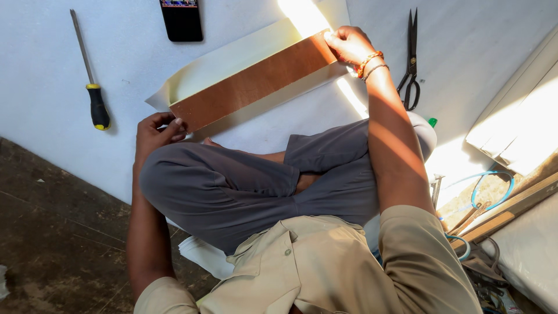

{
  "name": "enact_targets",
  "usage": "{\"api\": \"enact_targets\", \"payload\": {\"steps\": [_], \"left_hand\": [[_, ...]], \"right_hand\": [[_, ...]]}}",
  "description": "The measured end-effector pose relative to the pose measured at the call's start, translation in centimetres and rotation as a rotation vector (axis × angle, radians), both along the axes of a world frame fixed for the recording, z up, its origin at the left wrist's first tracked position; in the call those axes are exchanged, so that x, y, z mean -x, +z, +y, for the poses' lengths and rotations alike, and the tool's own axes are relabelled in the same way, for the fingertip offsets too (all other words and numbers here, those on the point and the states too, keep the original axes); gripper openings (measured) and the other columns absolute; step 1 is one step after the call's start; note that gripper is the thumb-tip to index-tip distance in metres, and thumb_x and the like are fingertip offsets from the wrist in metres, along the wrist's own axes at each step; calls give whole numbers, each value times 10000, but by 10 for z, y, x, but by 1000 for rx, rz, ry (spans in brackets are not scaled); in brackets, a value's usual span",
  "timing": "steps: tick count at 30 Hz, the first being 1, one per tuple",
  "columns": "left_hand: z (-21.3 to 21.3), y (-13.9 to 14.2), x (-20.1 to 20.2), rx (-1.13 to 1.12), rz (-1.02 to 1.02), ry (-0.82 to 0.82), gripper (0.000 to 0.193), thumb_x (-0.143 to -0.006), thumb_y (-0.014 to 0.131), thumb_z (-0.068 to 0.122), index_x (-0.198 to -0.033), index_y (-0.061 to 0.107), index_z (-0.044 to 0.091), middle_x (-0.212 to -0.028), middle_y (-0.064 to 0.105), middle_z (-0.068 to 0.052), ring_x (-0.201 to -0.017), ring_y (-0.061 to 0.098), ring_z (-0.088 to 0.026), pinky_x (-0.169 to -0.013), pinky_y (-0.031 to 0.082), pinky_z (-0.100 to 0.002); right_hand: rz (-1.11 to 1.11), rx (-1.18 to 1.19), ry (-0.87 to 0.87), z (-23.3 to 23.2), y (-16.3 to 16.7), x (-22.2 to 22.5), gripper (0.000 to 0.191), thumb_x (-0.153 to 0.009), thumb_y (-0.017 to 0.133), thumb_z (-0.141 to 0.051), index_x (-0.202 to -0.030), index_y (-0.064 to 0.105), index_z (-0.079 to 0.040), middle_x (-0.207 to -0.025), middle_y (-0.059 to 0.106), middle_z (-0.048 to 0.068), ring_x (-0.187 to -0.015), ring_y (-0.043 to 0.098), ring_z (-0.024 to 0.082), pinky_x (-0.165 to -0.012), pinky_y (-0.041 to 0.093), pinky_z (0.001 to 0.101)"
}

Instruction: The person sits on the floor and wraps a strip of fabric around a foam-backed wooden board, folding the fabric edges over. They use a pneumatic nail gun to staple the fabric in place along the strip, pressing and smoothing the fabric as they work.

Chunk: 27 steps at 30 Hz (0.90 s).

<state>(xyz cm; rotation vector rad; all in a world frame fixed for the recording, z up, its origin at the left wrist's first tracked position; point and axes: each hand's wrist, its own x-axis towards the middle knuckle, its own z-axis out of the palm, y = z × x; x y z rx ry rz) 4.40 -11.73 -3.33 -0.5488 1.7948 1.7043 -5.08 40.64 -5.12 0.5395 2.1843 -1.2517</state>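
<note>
Screwdriver (91, 75), phone (181, 19), scissors (411, 61) nearby; wooden strip (256, 81) on cream sheet (232, 58) runs diagonally, left hand (156, 132) and right hand (349, 45) pinching its ends.

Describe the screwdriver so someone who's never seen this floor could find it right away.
Start at the white sheet covering the floor, then look beyond the left hand to its far left. The screwdriver lies alone there, the only tool with a black-and-yellow handle and a thin metal shaft.

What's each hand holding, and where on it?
Both hands are on the brown wooden strip lying on a cream sheet: left hand pinches its near end, right hand presses its far end.
</note>
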Motion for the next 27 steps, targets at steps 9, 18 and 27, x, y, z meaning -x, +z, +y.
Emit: {"api": "enact_targets", "payload": {"steps": [9, 18, 27], "left_hand": [[-11, -17, 0, -93, -48, 36, 406, -1001, 672, 175, -1328, 619, -60, -1229, 695, -158, -1066, 721, -234, -870, 641, -363], [-18, -19, -11, -88, -42, 87, 418, -1017, 662, 240, -1312, 626, -53, -1171, 706, -159, -1032, 708, -228, -859, 614, -372], [-12, -14, -10, -94, -43, 349, 402, -996, 646, 234, -1302, 589, -20, -1128, 697, -115, -968, 723, -185, -789, 647, -349]], "right_hand": [[-24, -28, 13, 12, -7, -2, 402, -1001, 712, -432, -936, 662, -38, -746, 608, -16, -614, 554, 67, -562, 505, 262], [-29, 36, -58, 11, -13, -6, 361, -1019, 719, -387, -995, 690, -28, -841, 671, 1, -686, 619, 57, -619, 559, 243], [-56, -1, -59, 9, -13, -8, 333, -1006, 755, -378, -1015, 706, -48, -848, 673, -8, -675, 594, 39, -621, 541, 210]]}}
